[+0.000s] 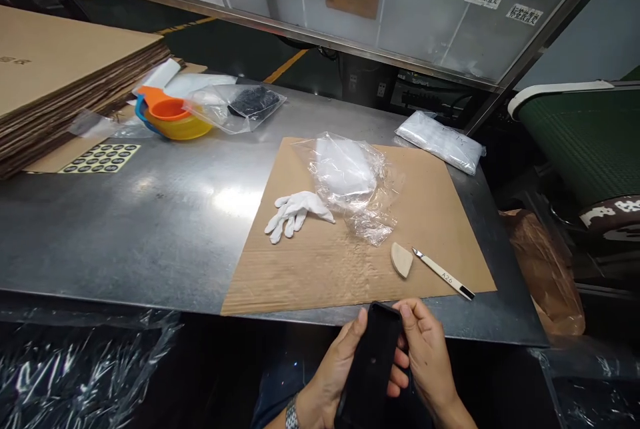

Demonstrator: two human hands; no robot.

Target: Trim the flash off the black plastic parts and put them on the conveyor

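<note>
A long black object (pixel 369 366) with raised edges is held between my two hands below the table's front edge. My left hand (pixel 336 366) is wrapped round its left side, thumb along the rim. The fingers of my right hand (pixel 425 352) pinch its upper right edge. On the cardboard sheet (pixel 310 276) above them lie a small beige wedge-shaped piece (pixel 401 260) and a white-handled cutter (pixel 443 274) marked A26. A white glove (pixel 299 214) rests further left, beside a clear plastic bag (pixel 347 176) with white material inside.
Stacked cardboard (pixel 75 76) stands at the left, near a sticker sheet (pixel 103 158), nested coloured bowls (pixel 173 116) and a bag with a dark item (pixel 254 102). A white wrapped packet (pixel 440 141) lies at the back right. A green conveyor belt (pixel 585 136) is beyond the table.
</note>
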